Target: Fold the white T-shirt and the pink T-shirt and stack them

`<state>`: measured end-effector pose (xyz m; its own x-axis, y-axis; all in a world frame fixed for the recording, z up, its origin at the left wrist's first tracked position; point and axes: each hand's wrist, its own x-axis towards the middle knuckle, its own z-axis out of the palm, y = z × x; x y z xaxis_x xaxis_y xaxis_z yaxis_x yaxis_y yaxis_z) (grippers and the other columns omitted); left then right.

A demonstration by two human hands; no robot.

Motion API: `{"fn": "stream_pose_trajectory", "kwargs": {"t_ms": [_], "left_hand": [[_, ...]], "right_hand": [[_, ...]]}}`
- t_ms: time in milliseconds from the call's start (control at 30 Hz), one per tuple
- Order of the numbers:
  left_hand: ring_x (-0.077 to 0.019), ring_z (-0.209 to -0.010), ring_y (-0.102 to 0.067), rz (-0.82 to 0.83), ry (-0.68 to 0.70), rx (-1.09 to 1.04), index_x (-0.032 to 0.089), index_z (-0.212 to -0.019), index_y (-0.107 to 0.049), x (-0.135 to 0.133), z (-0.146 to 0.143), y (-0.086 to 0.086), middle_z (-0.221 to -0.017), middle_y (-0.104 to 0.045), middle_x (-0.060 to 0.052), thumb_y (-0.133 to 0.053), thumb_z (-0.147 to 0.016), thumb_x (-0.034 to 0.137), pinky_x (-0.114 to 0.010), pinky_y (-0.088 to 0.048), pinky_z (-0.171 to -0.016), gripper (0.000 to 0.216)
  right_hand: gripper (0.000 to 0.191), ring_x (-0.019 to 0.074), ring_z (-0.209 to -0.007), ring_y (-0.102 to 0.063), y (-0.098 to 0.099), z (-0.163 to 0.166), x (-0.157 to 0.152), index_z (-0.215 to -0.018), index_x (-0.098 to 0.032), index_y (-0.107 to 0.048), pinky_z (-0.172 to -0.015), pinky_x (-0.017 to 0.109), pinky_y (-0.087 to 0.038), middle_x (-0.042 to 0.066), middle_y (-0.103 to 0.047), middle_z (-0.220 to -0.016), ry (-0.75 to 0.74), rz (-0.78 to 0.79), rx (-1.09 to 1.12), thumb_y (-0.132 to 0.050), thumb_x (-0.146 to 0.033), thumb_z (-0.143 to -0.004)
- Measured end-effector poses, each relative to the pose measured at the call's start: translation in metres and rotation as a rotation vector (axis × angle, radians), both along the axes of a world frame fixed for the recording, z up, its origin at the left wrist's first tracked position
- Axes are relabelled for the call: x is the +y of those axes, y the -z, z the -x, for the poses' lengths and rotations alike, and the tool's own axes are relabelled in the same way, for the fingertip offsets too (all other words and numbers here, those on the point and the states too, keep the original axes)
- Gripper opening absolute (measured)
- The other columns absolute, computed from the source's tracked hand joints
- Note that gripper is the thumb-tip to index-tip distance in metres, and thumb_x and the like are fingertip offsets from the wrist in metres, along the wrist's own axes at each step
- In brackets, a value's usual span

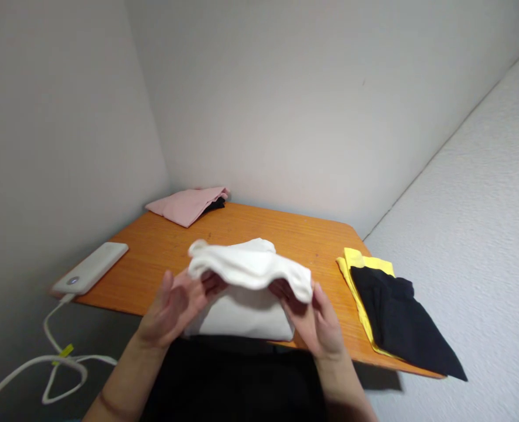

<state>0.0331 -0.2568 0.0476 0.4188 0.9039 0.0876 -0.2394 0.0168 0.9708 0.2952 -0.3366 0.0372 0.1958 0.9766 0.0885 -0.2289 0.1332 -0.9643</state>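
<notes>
At left, a white, rounded rectangular power bank (92, 269) lies on the orange-brown wooden counter (149, 264); a folded pink cloth (187, 205) lies farther back. At lower centre, the left hand (183, 302) is spread, thumb free, fingers beneath a raised band of soft white fabric (251, 266), above a flat white fabric bundle (246, 319). The right hand (312, 322) supports the opposite end; whether it pinches cannot be told. Caution: a loose left thumb could let the band slip or crease. At right, a black cloth (395, 316) overhangs the edge; brushing it could dislodge it.
</notes>
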Motion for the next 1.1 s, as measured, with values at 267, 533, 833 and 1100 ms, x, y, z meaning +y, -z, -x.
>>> {"fn": "stream_pose_trajectory", "kwargs": {"t_ms": [267,533,833,1100], "left_hand": [[-0.0294,-0.101,-0.063,-0.249,-0.39,0.866,0.014,-0.105,-0.056,0.058,-0.004,0.071,-0.107,-0.066,-0.016,-0.042,-0.09,0.057,-0.045,-0.047,-0.093,0.048],[-0.0396,-0.095,-0.067,-0.176,-0.134,1.205,0.015,-0.082,-0.065,0.063,-0.029,0.06,-0.094,-0.072,-0.021,-0.05,-0.079,0.062,-0.045,-0.049,-0.081,0.05],[-0.0276,-0.077,-0.071,0.314,0.047,0.371,0.019,-0.116,-0.061,0.03,-0.08,0.009,-0.097,-0.075,-0.008,-0.082,-0.058,0.054,-0.036,-0.059,-0.067,0.071],[-0.0228,-0.091,-0.066,-0.199,0.168,0.008,0.012,-0.115,-0.052,0.064,-0.241,-0.107,-0.105,-0.066,-0.007,-0.073,-0.063,0.033,-0.032,-0.055,-0.075,0.06]], "right_hand": [[0.043,0.0295,-0.089,-0.059,0.055,-0.024,0.03,-0.087,-0.022,-0.06,-0.085,0.048,-0.046,0.012,-0.065,-0.089,0.346,0.224,-0.928,-0.046,-0.062,-0.09],[0.024,0.0315,-0.092,-0.058,0.063,-0.008,0.022,-0.082,-0.02,-0.063,-0.086,0.046,-0.046,0.013,-0.063,-0.091,0.205,0.288,-1.168,-0.051,-0.04,-0.09],[0.042,0.0207,-0.088,-0.064,0.003,-0.067,0.004,-0.114,-0.016,-0.062,-0.082,0.034,-0.051,0.005,-0.07,-0.095,0.09,0.155,-0.147,-0.061,-0.046,-0.085],[0.037,0.0119,-0.073,-0.061,-0.105,-0.193,0.013,-0.111,-0.018,-0.059,-0.057,0.02,-0.047,0.003,-0.067,-0.096,0.538,-0.204,-0.117,-0.065,-0.037,-0.08]]}}
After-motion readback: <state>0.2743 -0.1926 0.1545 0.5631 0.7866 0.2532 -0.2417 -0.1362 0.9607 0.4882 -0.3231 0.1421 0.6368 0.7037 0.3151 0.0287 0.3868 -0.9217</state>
